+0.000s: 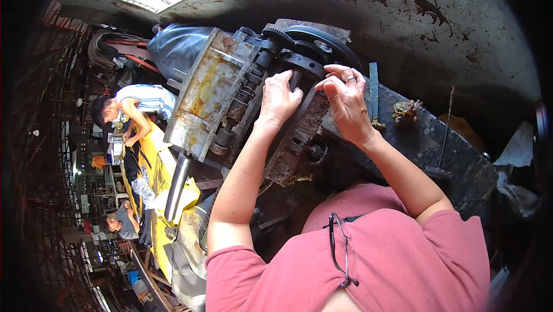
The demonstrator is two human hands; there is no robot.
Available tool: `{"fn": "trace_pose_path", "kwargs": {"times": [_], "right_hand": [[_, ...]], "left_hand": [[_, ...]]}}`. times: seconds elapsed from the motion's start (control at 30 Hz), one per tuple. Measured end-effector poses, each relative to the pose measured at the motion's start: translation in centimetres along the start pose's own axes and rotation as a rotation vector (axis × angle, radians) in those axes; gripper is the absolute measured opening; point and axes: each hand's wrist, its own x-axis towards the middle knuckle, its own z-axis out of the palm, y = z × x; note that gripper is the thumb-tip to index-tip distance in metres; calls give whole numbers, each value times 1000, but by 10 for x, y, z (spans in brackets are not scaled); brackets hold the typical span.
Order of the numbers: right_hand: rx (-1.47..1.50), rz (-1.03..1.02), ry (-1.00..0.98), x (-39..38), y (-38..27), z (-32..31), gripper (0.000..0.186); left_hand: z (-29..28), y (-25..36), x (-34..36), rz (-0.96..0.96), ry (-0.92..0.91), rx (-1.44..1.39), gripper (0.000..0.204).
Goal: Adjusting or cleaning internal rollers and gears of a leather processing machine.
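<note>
My left hand (279,100) is raised in front of a worn metal machine, its thumb and forefinger apart beside a short shaft under a dark round collar with holes (302,63). Its other fingers are partly hidden. To the right of the collar, my right hand (349,103) is up with fingers bent loosely and thumb apart; a ring is on one finger. I see nothing held in either hand. Above the collar sit toothed gears (279,37) and a large black pulley wheel (331,40). Left of my hands is the machine's stained grey-yellow casing (210,90).
A shiny steel cylinder (177,188) sticks out below the casing. A dark metal tabletop (461,168) at right carries a greasy lump (406,110) and a thin upright rod (447,130). Two people, one seated at a yellow-covered table (158,151), are at left.
</note>
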Motion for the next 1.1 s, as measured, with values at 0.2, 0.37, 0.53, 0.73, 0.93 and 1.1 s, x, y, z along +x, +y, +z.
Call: {"fn": "trace_pose_path", "kwargs": {"times": [0.2,0.37,0.53,0.73,0.93,1.1], "right_hand": [[-10,-6,-10,2,0,0,53],[-4,-2,-9,2,-2,-1,53],[2,1,-4,1,-2,-2,55],[7,6,-4,2,-3,0,59],[1,-1,-27,2,-2,-1,59],[11,17,-12,3,-7,-5,59]], "left_hand": [[-27,2,13,-92,-364,-267,29],[-26,4,13,-206,-276,-275,25],[-27,-16,3,-295,-461,-814,48],[-44,-4,2,-268,-517,-831,51],[-33,-13,5,-451,-449,-948,39],[-34,-20,-1,-374,-509,-984,49]]}}
